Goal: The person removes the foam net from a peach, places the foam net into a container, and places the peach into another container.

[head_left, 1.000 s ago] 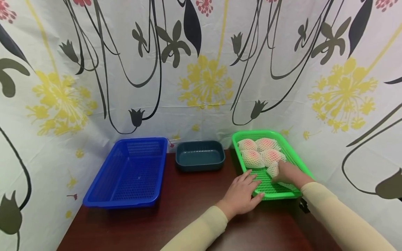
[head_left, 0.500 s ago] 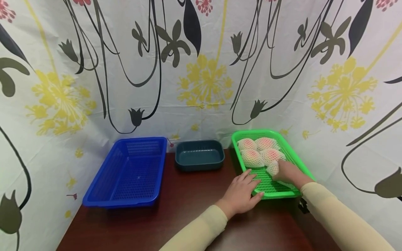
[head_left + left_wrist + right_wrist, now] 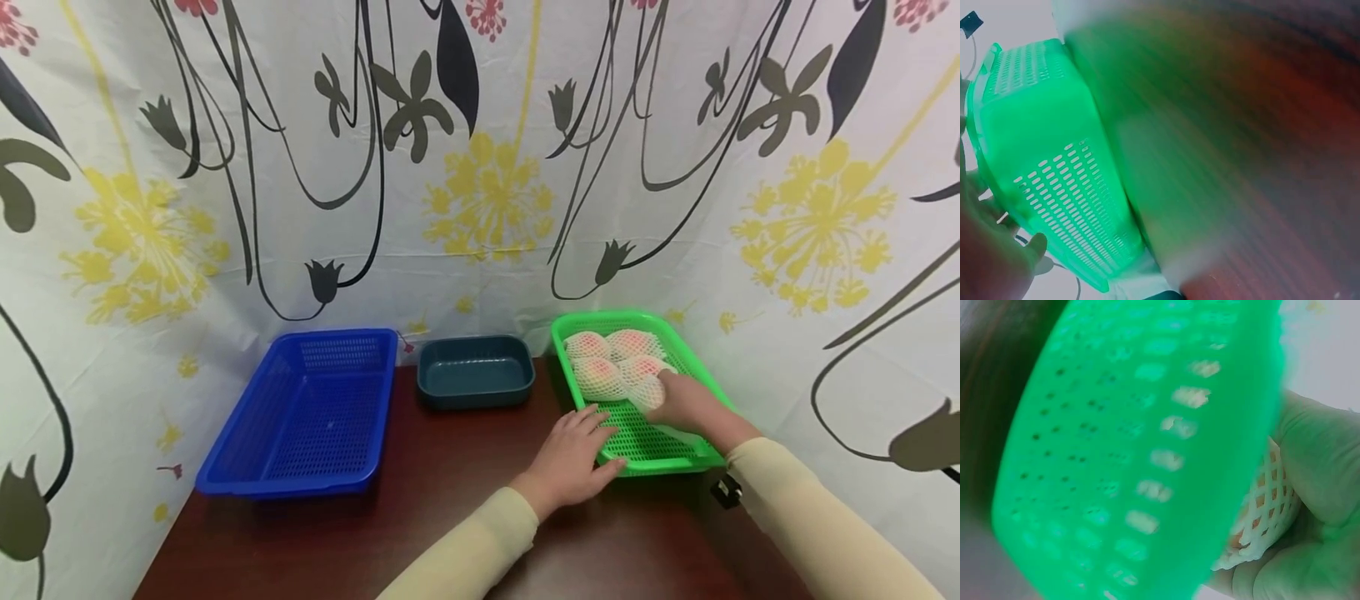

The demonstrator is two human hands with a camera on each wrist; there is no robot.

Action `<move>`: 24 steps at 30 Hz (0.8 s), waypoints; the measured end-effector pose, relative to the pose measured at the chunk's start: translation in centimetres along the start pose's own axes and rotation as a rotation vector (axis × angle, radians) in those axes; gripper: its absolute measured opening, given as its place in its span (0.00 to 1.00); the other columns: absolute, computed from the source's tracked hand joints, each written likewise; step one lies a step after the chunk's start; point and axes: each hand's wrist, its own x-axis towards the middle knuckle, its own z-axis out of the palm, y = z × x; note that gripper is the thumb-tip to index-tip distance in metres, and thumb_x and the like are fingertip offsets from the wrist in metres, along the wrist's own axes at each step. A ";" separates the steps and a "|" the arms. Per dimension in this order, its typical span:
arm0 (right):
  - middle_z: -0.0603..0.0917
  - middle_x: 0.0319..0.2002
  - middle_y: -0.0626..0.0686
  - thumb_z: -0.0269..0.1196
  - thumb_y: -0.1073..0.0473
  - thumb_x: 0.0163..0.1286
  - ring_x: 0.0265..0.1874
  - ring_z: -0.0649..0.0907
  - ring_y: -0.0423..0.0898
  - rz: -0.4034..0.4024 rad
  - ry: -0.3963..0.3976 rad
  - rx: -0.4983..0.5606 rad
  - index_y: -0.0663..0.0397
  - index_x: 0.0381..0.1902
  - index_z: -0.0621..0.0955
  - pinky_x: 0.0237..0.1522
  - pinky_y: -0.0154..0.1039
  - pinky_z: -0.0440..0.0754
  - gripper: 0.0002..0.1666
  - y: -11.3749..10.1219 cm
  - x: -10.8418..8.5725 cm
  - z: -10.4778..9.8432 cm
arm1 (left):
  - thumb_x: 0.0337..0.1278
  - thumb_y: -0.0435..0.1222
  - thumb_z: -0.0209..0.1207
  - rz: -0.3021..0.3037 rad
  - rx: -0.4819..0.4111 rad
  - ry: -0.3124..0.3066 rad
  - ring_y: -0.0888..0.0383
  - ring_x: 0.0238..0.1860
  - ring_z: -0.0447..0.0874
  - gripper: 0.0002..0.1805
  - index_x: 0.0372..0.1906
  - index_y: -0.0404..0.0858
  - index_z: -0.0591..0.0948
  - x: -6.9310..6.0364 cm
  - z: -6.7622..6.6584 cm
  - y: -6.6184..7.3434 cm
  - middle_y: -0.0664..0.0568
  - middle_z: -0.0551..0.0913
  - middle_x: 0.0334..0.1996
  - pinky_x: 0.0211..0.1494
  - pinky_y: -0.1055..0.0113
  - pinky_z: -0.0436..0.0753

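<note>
My right hand (image 3: 688, 403) reaches into the green basket (image 3: 637, 465) and grips a fruit in a white foam net (image 3: 647, 393). In the right wrist view, the thumb and fingers curl round that netted fruit (image 3: 1270, 506), partly hidden by the basket wall. Several pink-and-yellow fruits in foam nets (image 3: 597, 377) lie at the basket's far end, right beside the held one. My left hand (image 3: 567, 458) rests at the basket's near left rim, its fingers spread and fairly straight. The left wrist view shows that hand (image 3: 991, 250) along the rim of the basket (image 3: 1041, 119).
A blue basket (image 3: 330, 485) stands at the left on the dark red-brown table (image 3: 450, 475). Between the two baskets, at the back, sits a small dark teal tray (image 3: 477, 398). A floral cloth (image 3: 480, 300) hangs behind and along the sides. A small black object (image 3: 726, 492) shows beneath the right forearm.
My right hand has shifted slightly up and left with the netted fruit, closer to the other fruits. The left hand stays at the rim, nearly still.
</note>
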 end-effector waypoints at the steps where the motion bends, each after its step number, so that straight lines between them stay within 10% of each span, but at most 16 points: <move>1: 0.81 0.56 0.81 0.77 0.54 0.59 0.48 0.86 0.70 -0.003 0.003 0.003 0.89 0.71 0.66 0.50 0.66 0.85 0.56 -0.5 -0.2 -0.2 | 0.88 0.62 0.44 0.002 -0.008 0.017 0.56 0.86 0.58 0.33 0.79 0.51 0.77 0.0 -0.1 0.0 0.56 0.70 0.82 0.85 0.53 0.63; 7: 0.81 0.59 0.81 0.79 0.53 0.61 0.51 0.86 0.69 -0.052 0.049 0.028 0.86 0.73 0.67 0.52 0.65 0.85 0.56 -3.5 -0.9 -1.2 | 0.86 0.57 0.52 -0.011 -0.091 0.118 0.56 0.78 0.71 0.26 0.73 0.48 0.82 -0.6 -1.6 -0.5 0.55 0.77 0.75 0.79 0.53 0.72; 15: 0.84 0.39 0.56 0.80 0.52 0.59 0.33 0.81 0.50 -0.145 0.155 0.069 0.70 0.60 0.78 0.34 0.49 0.81 0.39 -7.3 -1.1 -1.6 | 0.82 0.50 0.60 -0.059 -0.253 0.155 0.58 0.67 0.78 0.19 0.65 0.46 0.84 -3.1 -4.8 -2.5 0.57 0.81 0.64 0.73 0.58 0.78; 24: 0.84 0.58 0.69 0.80 0.49 0.61 0.51 0.85 0.63 -0.197 0.179 0.067 0.69 0.71 0.75 0.51 0.63 0.86 0.48 -12.1 -1.7 -1.8 | 0.80 0.46 0.64 -0.162 -0.366 0.234 0.60 0.55 0.84 0.13 0.58 0.46 0.85 -6.0 -7.8 -5.5 0.58 0.84 0.54 0.63 0.60 0.85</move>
